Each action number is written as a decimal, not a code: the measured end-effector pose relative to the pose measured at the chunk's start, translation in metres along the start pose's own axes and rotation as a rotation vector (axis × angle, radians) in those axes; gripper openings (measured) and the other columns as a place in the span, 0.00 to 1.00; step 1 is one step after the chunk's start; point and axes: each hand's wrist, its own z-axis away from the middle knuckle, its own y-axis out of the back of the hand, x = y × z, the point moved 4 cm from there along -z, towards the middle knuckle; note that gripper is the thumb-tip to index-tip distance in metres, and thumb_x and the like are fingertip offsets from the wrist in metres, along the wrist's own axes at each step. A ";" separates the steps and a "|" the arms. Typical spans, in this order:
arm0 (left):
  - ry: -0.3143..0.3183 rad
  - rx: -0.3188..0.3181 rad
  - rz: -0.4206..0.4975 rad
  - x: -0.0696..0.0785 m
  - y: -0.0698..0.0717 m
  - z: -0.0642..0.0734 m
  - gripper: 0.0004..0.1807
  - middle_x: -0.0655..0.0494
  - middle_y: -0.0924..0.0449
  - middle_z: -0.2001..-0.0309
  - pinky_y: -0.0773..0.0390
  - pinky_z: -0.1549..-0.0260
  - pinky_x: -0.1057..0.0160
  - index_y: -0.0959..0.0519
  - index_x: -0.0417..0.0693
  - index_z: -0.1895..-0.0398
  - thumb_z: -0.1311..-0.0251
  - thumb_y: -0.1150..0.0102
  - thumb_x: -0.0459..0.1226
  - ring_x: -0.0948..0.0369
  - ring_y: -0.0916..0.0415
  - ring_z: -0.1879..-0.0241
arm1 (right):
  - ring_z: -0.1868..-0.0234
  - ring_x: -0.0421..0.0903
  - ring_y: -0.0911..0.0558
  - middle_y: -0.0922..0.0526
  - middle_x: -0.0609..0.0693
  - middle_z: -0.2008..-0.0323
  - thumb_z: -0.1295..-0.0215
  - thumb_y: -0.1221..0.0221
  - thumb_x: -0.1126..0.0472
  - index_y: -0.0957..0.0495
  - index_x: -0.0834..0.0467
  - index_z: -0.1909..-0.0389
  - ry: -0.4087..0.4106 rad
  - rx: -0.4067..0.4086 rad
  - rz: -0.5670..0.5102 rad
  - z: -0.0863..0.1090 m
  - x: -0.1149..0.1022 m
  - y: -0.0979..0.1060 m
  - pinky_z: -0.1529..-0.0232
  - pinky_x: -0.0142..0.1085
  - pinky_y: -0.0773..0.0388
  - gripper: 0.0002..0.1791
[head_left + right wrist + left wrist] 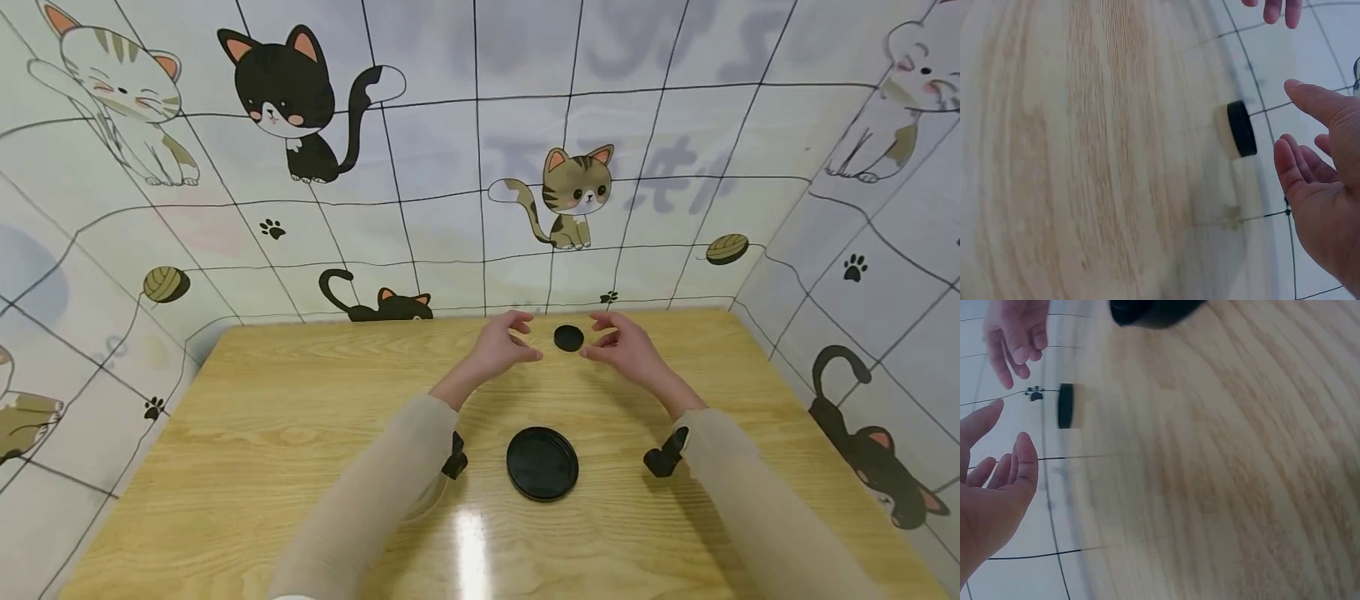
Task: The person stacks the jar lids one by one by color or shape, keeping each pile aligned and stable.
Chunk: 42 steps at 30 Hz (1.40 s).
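A small black disc lies flat on the table near its back edge. On one side of it hovers my left hand, thumb and fingers spread apart in a loose curve. My right hand mirrors it on the other side, its fingertips closer to the disc. Both hands hold nothing. In the right wrist view the disc shows its thick dark side, with a gap between it and my fingers. Between my forearms sits a larger, shallow black round dish with a raised rim.
Light wood table stands against walls covered in a cat-print sheet. A clear round object lies partly hidden beneath my left forearm. Black wrist mounts stick out below each wrist.
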 end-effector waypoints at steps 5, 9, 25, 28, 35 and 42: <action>0.041 0.004 -0.067 -0.008 -0.013 -0.016 0.36 0.38 0.26 0.41 0.21 0.66 0.62 0.30 0.38 0.30 0.41 0.27 0.31 0.53 0.21 0.59 | 0.39 0.66 0.24 0.32 0.69 0.33 0.31 0.33 0.60 0.42 0.69 0.24 -0.066 -0.005 -0.017 -0.011 0.020 0.002 0.51 0.50 0.20 0.42; 0.098 0.003 -0.039 -0.014 -0.022 -0.022 0.36 0.40 0.25 0.41 0.19 0.63 0.62 0.30 0.38 0.29 0.41 0.26 0.32 0.54 0.22 0.58 | 0.36 0.66 0.26 0.33 0.70 0.32 0.32 0.32 0.60 0.43 0.71 0.24 -0.101 -0.036 -0.047 -0.016 0.032 -0.002 0.42 0.54 0.24 0.43; 0.143 0.033 0.082 -0.029 -0.035 -0.044 0.38 0.45 0.23 0.41 0.22 0.48 0.60 0.30 0.39 0.28 0.43 0.25 0.30 0.52 0.25 0.43 | 0.39 0.62 0.27 0.29 0.69 0.36 0.33 0.31 0.58 0.39 0.72 0.27 -0.114 -0.116 -0.016 -0.026 0.045 -0.012 0.38 0.54 0.29 0.42; 0.131 0.024 0.061 -0.027 -0.038 -0.048 0.38 0.44 0.23 0.40 0.24 0.45 0.60 0.30 0.38 0.28 0.43 0.26 0.30 0.52 0.25 0.41 | 0.41 0.61 0.27 0.28 0.69 0.37 0.33 0.31 0.58 0.37 0.72 0.27 -0.106 -0.123 0.004 -0.028 0.045 -0.012 0.40 0.53 0.28 0.41; 0.134 -0.015 0.027 -0.027 -0.041 -0.054 0.39 0.43 0.23 0.38 0.25 0.43 0.61 0.31 0.37 0.28 0.44 0.26 0.30 0.51 0.24 0.40 | 0.50 0.57 0.26 0.24 0.66 0.43 0.33 0.31 0.61 0.32 0.71 0.31 -0.077 -0.125 0.032 -0.031 0.042 -0.016 0.49 0.47 0.27 0.35; 0.135 -0.018 0.020 -0.034 -0.039 -0.057 0.34 0.46 0.21 0.45 0.22 0.50 0.63 0.25 0.37 0.34 0.46 0.25 0.27 0.53 0.19 0.49 | 0.48 0.58 0.25 0.23 0.65 0.44 0.34 0.31 0.61 0.26 0.69 0.35 -0.051 -0.125 0.017 -0.033 0.040 -0.024 0.46 0.49 0.27 0.30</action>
